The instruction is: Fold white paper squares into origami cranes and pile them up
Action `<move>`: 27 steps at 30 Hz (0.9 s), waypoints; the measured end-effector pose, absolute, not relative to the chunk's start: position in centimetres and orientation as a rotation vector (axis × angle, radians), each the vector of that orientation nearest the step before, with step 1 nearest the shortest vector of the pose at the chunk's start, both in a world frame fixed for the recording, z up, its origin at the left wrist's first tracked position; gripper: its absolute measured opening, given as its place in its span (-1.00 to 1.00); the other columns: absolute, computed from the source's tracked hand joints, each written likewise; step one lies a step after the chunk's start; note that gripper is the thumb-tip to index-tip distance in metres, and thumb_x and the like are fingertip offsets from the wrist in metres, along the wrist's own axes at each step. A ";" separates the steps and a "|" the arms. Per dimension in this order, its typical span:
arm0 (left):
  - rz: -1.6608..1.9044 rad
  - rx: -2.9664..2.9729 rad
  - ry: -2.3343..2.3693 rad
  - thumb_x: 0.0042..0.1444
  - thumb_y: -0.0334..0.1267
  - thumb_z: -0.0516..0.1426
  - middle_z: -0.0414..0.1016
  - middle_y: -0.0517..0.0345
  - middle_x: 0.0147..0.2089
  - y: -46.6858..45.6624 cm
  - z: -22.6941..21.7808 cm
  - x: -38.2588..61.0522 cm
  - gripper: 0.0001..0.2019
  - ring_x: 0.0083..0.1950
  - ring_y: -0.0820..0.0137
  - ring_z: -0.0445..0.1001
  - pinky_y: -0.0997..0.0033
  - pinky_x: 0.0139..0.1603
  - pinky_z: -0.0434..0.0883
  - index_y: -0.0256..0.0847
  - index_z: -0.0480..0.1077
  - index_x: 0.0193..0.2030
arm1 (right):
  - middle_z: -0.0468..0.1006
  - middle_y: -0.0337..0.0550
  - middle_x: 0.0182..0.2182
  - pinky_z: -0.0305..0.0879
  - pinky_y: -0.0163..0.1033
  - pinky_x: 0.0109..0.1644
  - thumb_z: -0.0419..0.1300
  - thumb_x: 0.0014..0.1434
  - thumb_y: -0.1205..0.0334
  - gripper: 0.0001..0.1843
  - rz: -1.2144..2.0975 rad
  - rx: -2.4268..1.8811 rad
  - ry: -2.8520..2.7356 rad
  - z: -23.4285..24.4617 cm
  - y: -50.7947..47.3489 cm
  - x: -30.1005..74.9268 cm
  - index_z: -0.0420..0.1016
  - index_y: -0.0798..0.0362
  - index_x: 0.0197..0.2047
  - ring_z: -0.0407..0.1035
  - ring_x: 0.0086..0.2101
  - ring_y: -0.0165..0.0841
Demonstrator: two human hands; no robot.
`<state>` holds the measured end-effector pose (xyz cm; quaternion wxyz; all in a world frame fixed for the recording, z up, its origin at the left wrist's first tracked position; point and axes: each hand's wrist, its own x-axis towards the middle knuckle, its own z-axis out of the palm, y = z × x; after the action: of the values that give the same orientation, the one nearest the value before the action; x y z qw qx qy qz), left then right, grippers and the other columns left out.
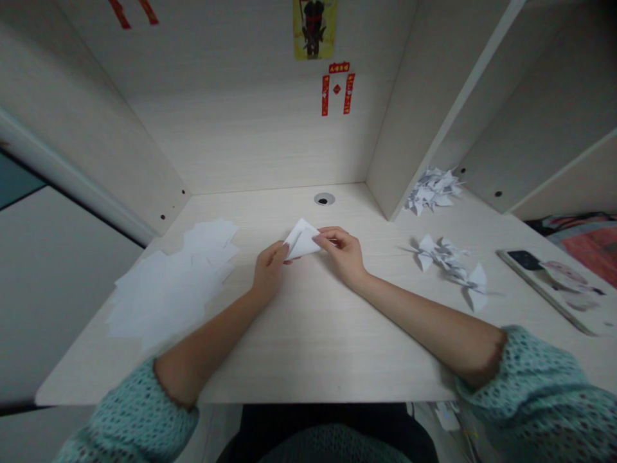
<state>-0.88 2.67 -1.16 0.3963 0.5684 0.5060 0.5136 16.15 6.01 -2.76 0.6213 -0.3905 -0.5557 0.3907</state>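
A small folded piece of white paper (303,239) is held just above the middle of the desk, its top corner pointing up. My left hand (270,269) pinches its left lower edge between thumb and fingers. At its right corner my right hand (343,252) grips it with thumb and forefinger. To the left of my left hand lies a spread heap of flat white paper sheets (166,283). Right of my right hand sit several folded white paper pieces with pointed tips (448,260), which look like origami cranes.
A larger pile of folded paper pieces (434,188) lies beside the upright divider (409,128). A phone in a printed case (554,283) rests at the right. Behind the hands, a round cable hole (324,199) opens in the desk (308,354). Red stickers (339,90) mark the back panel.
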 end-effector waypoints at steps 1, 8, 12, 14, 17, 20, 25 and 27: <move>1.328 1.477 1.317 0.14 0.05 0.03 0.54 0.12 -0.38 2.5 -1.0 -0.9 -0.61 -0.27 0.30 0.49 0.37 -0.28 0.38 -0.23 0.47 -0.41 | 0.56 -0.10 -0.31 0.33 -0.14 -0.11 0.34 -0.03 0.11 -0.84 0.884 -0.904 -1.283 -2.7 5.9 16.1 0.57 0.01 -0.46 0.44 -0.23 -0.28; 1.338 1.391 1.173 -0.04 -0.11 0.26 0.56 0.03 -0.13 2.2 -0.4 -0.1 -0.56 -0.13 0.30 0.52 0.34 -0.09 0.40 -0.22 0.39 -0.01 | 0.58 -0.13 -0.38 0.33 -0.17 -0.15 0.32 0.01 0.11 -0.85 0.829 -0.906 -1.400 -2.1 4.8 16.0 0.58 0.01 -0.41 0.44 -0.31 -0.31; 1.343 1.386 1.206 -0.04 -0.13 0.26 0.57 0.08 -0.24 2.4 -1.0 -0.1 -0.57 -0.20 0.34 0.53 0.38 -0.15 0.41 -0.21 0.40 -0.02 | 0.61 -0.13 -0.36 0.35 -0.17 -0.16 0.30 0.04 0.07 -0.82 0.834 -0.928 -1.446 -2.1 4.4 15.9 0.59 0.00 -0.36 0.45 -0.31 -0.30; 1.375 1.371 1.241 -0.05 -0.12 0.26 0.58 0.08 -0.26 2.5 -1.0 -0.2 -0.62 -0.23 0.35 0.53 0.37 -0.17 0.41 -0.21 0.44 -0.09 | 0.61 -0.14 -0.34 0.36 -0.18 -0.16 0.30 0.03 0.08 -0.78 0.868 -0.913 -1.433 -2.3 4.4 15.9 0.58 -0.01 -0.27 0.46 -0.30 -0.31; 1.427 1.362 1.280 -0.07 -0.11 0.27 0.58 0.11 -0.29 2.4 -0.8 -0.3 -0.65 -0.27 0.35 0.53 0.36 -0.20 0.42 -0.20 0.45 -0.14 | 0.61 -0.15 -0.34 0.38 -0.19 -0.16 0.31 0.03 0.11 -0.67 0.915 -0.886 -1.419 -2.5 4.5 15.8 0.54 -0.03 -0.11 0.47 -0.31 -0.32; 1.443 1.367 1.315 -0.08 -0.10 0.27 0.57 0.14 -0.34 2.3 -0.5 -0.3 -0.64 -0.28 0.35 0.52 0.36 -0.21 0.42 -0.19 0.44 -0.14 | 0.62 -0.13 -0.28 0.40 -0.17 -0.13 0.31 0.03 0.11 -0.66 0.928 -0.888 -1.444 -2.7 4.6 15.8 0.55 -0.04 -0.09 0.48 -0.28 -0.32; 1.461 1.351 1.340 -0.09 -0.10 0.28 0.57 0.16 -0.37 2.2 -0.6 -0.3 -0.66 -0.30 0.35 0.53 0.33 -0.18 0.42 -0.19 0.46 -0.16 | 0.62 -0.14 -0.16 0.42 -0.12 -0.06 0.31 0.03 0.13 -0.69 0.934 -0.884 -1.465 -2.8 4.5 15.7 0.58 -0.08 -0.11 0.49 -0.26 -0.30; 1.460 1.357 1.338 -0.07 -0.11 0.27 0.59 0.14 -0.32 2.2 -0.5 -0.4 -0.67 -0.26 0.33 0.53 0.31 -0.14 0.42 -0.17 0.47 -0.14 | 0.61 -0.15 -0.13 0.41 -0.11 -0.05 0.30 0.03 0.15 -0.70 0.928 -0.879 -1.472 -2.8 4.5 15.7 0.58 -0.10 -0.11 0.49 -0.23 -0.29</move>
<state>-0.35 2.19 -0.55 0.3620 0.5270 0.5197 0.5668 15.69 4.49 -2.82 0.5614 -0.3731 -0.6249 0.3938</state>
